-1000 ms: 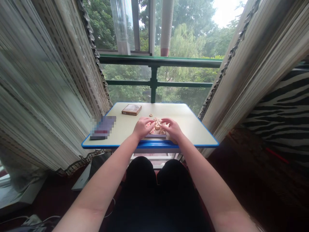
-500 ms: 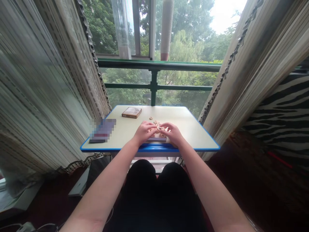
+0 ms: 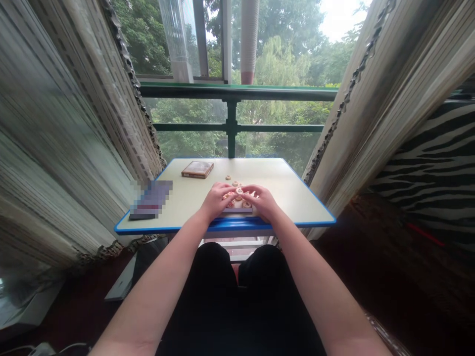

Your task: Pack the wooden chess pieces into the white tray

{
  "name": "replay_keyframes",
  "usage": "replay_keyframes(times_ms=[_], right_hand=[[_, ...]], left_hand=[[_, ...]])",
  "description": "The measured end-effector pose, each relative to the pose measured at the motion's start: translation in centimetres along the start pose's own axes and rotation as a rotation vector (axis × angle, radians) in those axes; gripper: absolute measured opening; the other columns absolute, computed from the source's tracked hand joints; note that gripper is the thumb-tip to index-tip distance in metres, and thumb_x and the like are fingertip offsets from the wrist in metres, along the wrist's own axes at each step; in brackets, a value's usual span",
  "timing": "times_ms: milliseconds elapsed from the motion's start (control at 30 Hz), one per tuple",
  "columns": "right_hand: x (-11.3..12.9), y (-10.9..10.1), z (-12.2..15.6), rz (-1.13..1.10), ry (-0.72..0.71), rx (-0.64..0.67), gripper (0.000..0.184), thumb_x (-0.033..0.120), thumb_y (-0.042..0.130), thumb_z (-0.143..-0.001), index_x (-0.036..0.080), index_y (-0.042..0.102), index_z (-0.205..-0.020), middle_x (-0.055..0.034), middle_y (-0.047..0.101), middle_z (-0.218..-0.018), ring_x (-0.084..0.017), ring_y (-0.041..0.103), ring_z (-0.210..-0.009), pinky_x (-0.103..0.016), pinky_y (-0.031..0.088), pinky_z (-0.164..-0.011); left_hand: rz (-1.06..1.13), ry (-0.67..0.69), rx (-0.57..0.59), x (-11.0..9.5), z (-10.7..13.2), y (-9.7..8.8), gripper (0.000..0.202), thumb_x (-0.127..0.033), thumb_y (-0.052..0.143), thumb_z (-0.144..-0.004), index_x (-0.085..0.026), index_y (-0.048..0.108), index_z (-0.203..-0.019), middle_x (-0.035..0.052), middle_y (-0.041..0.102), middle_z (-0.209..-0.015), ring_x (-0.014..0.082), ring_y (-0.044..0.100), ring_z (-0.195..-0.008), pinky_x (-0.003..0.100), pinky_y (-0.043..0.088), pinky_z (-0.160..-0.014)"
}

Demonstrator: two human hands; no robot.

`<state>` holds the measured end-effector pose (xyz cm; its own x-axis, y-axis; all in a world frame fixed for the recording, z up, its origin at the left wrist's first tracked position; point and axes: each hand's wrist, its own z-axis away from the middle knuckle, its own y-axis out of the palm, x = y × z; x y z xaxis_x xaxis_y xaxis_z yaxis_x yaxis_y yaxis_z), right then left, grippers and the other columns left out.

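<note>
A round wooden Chinese chess piece (image 3: 239, 191) with a dark character on its face is pinched between the fingertips of both hands. My left hand (image 3: 217, 200) is closed on its left side, and my right hand (image 3: 261, 200) grips it from the right. Below it, a shallow light-coloured box (image 3: 237, 210) at the table's near edge holds several more round pieces, some with red marks. Parts of the box and its pieces are hidden by my fingers. Beyond my hands, a loose piece (image 3: 228, 177) lies on the table, with others close behind my fingers.
The pale table (image 3: 293, 198) has a blue rim. A flat brown-edged box (image 3: 198, 169) lies at the back left. A blurred dark object (image 3: 150, 200) sits at the left edge. Curtains (image 3: 345, 99) hang at both sides, and a green railing (image 3: 237, 92) runs behind.
The view has shifted slightly, so the table appears a little further left and up. Both hands stay together over the box, and the held piece now shows its face more plainly.
</note>
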<state>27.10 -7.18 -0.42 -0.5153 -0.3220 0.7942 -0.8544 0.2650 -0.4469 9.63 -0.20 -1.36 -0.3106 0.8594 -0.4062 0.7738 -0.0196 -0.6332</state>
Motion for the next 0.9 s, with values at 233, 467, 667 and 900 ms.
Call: replay_keyframes(times_ms=[233, 467, 667, 900], right_hand=[[-0.2, 0.2, 0.0, 0.049, -0.004, -0.019, 0.023, 0.038, 0.063, -0.072, 0.019, 0.067, -0.084, -0.0044, 0.068, -0.089, -0.015, 0.058, -0.076, -0.028, 0.045, -0.069], [-0.7, 0.2, -0.3, 0.135, -0.041, -0.037, 0.021, 0.038, 0.064, -0.072, 0.021, 0.067, -0.084, -0.0039, 0.067, -0.089, -0.017, 0.058, -0.083, -0.03, 0.044, -0.075], [-1.0, 0.2, -0.4, 0.171, -0.047, -0.035, 0.017, 0.034, 0.064, -0.073, 0.022, 0.067, -0.085, -0.0035, 0.068, -0.09, -0.019, 0.058, -0.089, -0.033, 0.043, -0.08], [-1.0, 0.2, -0.4, 0.228, -0.044, -0.024, 0.015, 0.032, 0.064, -0.073, 0.022, 0.068, -0.084, -0.0036, 0.068, -0.092, -0.021, 0.056, -0.093, -0.036, 0.04, -0.085]], left_hand=[[-0.064, 0.016, 0.044, 0.1, 0.1, 0.2, 0.029, -0.037, 0.054, -0.08, -0.021, 0.069, -0.1, 0.0066, 0.066, -0.094, 0.0213, 0.052, -0.092, 0.038, 0.043, -0.088], [-0.104, -0.003, 0.033, 0.1, -0.1, 0.3, 0.028, -0.036, 0.054, -0.081, -0.021, 0.069, -0.1, 0.006, 0.067, -0.092, 0.0214, 0.052, -0.091, 0.038, 0.042, -0.088], [-0.085, -0.028, -0.041, 0.0, -0.2, 0.3, 0.02, -0.035, 0.061, -0.077, -0.021, 0.069, -0.088, 0.005, 0.069, -0.087, 0.0213, 0.055, -0.088, 0.037, 0.043, -0.085], [-0.117, -0.011, -0.023, 0.1, -0.1, 0.5, 0.019, -0.033, 0.06, -0.077, -0.02, 0.072, -0.084, 0.0061, 0.07, -0.085, 0.0211, 0.056, -0.085, 0.036, 0.045, -0.083]])
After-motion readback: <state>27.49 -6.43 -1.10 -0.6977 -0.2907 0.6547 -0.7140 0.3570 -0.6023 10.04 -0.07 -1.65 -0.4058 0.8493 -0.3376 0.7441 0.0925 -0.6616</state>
